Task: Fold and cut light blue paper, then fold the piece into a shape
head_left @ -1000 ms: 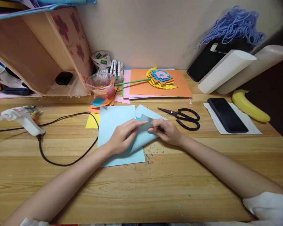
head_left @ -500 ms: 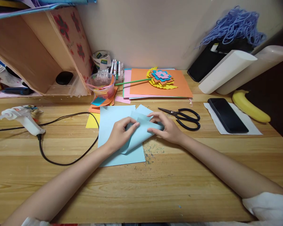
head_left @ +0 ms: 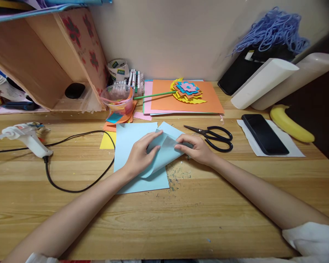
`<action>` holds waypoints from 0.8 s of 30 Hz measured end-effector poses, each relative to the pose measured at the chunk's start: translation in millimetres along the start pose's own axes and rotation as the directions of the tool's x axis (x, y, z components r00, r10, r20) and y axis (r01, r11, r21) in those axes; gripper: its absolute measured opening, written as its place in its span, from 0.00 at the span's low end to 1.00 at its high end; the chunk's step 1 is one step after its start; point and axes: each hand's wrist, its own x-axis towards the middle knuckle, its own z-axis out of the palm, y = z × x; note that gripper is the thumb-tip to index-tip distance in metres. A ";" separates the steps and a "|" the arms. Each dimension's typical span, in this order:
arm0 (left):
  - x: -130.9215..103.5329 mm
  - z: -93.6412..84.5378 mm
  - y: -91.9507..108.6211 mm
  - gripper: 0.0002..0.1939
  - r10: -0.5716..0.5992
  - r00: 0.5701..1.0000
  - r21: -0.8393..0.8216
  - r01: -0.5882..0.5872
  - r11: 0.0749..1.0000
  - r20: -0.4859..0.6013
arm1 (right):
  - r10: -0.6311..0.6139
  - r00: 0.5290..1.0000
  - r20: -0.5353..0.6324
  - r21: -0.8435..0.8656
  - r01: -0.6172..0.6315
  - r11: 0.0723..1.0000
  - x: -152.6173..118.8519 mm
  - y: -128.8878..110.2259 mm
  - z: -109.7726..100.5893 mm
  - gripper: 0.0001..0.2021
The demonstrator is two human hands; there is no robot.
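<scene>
A sheet of light blue paper [head_left: 164, 155], partly folded over on itself, is between my two hands. My left hand [head_left: 142, 153] grips its left part, thumb on top and the other fingers stretched along the upper edge. At the right side, my right hand [head_left: 196, 148] pinches a folded corner between thumb and fingers. Beneath lies another flat light blue sheet [head_left: 128, 137] on the table. Black-handled scissors [head_left: 214, 136] rest just beyond my right hand, their blades pointing left.
A white glue gun [head_left: 27, 138] with a black looping cord lies left. Behind are a clear tub of paper scraps [head_left: 117, 102], a layered paper flower [head_left: 188, 89] on coloured sheets, and markers [head_left: 134, 78]. A phone [head_left: 264, 134] and a banana [head_left: 290, 124] are right.
The paper's fold has shifted, and its raised corner now points up nearer my right hand. My right hand has moved slightly down and right; my left fingers have straightened.
</scene>
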 end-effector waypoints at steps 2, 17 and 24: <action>-1.0 0.0 1.1 0.26 0.040 0.998 -0.047 -0.037 0.998 0.055 | 0.024 1.000 -0.007 0.002 -0.024 1.000 0.6 0.3 -0.1 0.09; -3.4 -0.4 4.2 0.28 -0.029 0.982 -0.196 0.066 0.978 0.186 | -0.058 0.998 -0.013 -0.082 0.056 0.995 7.2 -0.5 0.5 0.07; -1.8 -1.1 5.0 0.21 -0.087 0.985 -0.136 0.107 0.985 0.148 | -0.002 0.997 0.082 -0.065 0.008 0.998 4.9 0.3 1.5 0.09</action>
